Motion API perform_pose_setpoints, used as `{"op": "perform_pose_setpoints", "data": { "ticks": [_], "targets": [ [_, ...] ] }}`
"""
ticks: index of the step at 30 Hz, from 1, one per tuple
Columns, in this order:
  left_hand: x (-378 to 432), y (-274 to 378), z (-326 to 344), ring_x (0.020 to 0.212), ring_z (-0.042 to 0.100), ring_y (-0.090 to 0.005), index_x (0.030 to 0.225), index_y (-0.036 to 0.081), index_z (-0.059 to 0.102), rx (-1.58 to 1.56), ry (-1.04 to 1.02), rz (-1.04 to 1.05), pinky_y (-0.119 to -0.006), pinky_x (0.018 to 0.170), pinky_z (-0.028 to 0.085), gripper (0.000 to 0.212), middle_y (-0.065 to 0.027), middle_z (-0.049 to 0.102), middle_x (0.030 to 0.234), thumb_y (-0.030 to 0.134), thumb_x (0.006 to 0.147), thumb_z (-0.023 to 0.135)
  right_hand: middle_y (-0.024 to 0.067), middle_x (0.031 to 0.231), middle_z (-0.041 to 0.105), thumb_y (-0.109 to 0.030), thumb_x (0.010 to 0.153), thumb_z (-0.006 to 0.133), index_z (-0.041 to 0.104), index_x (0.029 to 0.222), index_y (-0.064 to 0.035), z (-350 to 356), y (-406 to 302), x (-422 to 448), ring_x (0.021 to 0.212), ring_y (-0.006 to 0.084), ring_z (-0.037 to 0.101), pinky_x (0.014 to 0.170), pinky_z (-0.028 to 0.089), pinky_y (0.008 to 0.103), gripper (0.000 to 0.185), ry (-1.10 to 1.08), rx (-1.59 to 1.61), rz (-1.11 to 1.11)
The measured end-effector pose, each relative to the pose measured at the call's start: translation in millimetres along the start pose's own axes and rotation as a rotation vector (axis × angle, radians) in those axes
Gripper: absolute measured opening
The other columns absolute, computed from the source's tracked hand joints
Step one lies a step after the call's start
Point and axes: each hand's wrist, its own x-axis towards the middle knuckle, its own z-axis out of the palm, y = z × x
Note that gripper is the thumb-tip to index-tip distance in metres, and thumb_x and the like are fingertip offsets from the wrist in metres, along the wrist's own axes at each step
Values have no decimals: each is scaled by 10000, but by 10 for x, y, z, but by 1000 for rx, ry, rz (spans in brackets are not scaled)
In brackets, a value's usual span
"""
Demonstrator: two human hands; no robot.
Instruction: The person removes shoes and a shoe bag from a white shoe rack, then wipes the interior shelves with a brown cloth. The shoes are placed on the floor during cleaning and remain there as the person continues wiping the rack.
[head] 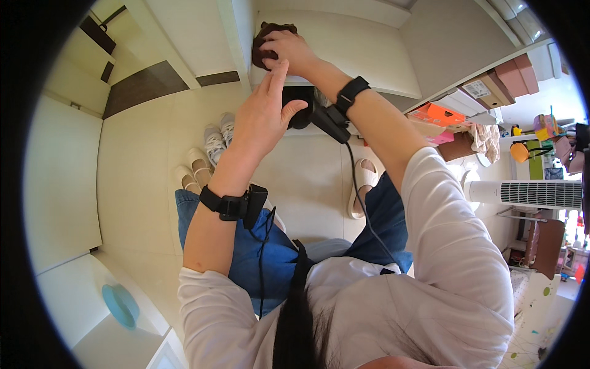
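At the left end of a cream cabinet shelf (350, 55) sits a dark brown item (272, 32), probably a shoe, partly covered by fingers. My right hand (290, 50) reaches over it with bent fingers gripping its top and side. My left hand (262, 117) is raised just in front of the shelf, fingers extended and thumb apart, holding nothing. Its fingertips come close to the brown item and my right hand; whether they touch is unclear. Below the shelf edge is a black object (299, 110), partly hidden behind my left thumb.
Grey lace-up sneakers (214, 143) and cream strapped shoes (198, 161) stand on the tiled floor (138, 152) to the left. Shoe boxes (488, 92) are stacked on the right, beyond the cabinet side. A white tower fan (484, 191) is farther right. A blue basin (120, 306) lies lower left.
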Motion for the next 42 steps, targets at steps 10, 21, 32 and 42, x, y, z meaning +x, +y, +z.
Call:
{"op": "perform_pose_setpoints", "data": {
  "ticks": [10,21,32,42],
  "targets": [
    [-49,186,-66,914,668,-326,1211,46,609,-50,40,22,-409,719,543,458,-116,683,1090,432,968,563,111,1194,651,-124,724,745,735,1021,-114,-395,14,-819,1136,337,579,939,496,425,297,78,347,-231],
    [174,-102,149,1264,536,-359,1352,-23,524,260,-27,-218,-432,965,493,644,-222,539,1387,517,1011,441,124,1214,634,-309,789,698,568,1340,-148,-707,999,-1680,1164,365,550,984,454,482,588,443,-117,519],
    [132,-38,314,1373,428,-372,1435,-59,394,534,-219,-106,-407,1016,488,751,-268,475,1430,446,926,621,45,1175,648,-287,772,732,740,1072,-212,-440,219,-1304,1152,273,560,979,436,456,309,384,-45,125],
    [-2,-6,236,1375,417,-397,1404,-94,412,510,-191,-123,-389,1054,454,821,-324,449,1422,410,841,733,15,1076,641,-284,748,738,764,942,-243,-224,-161,-862,1064,242,576,925,426,452,200,404,-87,188]
  ]
}}
